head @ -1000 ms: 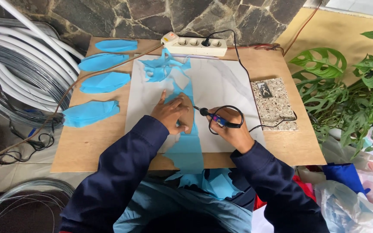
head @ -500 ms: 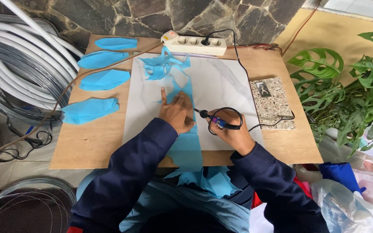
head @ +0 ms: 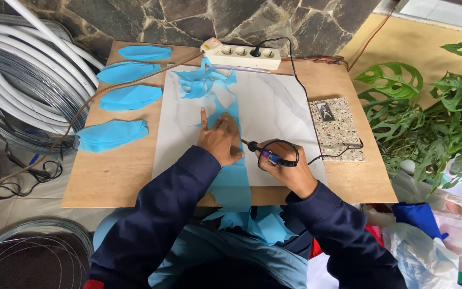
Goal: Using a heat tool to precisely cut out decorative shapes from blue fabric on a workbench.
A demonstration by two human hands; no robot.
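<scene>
Under both hands lies a white marble-look board (head: 274, 107) on a wooden surface (head: 113, 176); the left hand (head: 218, 140) presses flat on a strip of blue cloth (head: 232, 176), one finger pointing away; the right hand (head: 284, 166) is closed around a dark pen-shaped tool (head: 260, 151) with a black cord, its tip beside the left hand; left of the hands lie stacks of blue leaf-shaped pieces (head: 112, 135); past the hands sit a white power strip (head: 240, 52) and a stone wall (head: 199, 16); right of them stand a speckled stone tile (head: 333, 128) and green plants (head: 429, 123); far left are coils of white pipe (head: 22, 80).
</scene>
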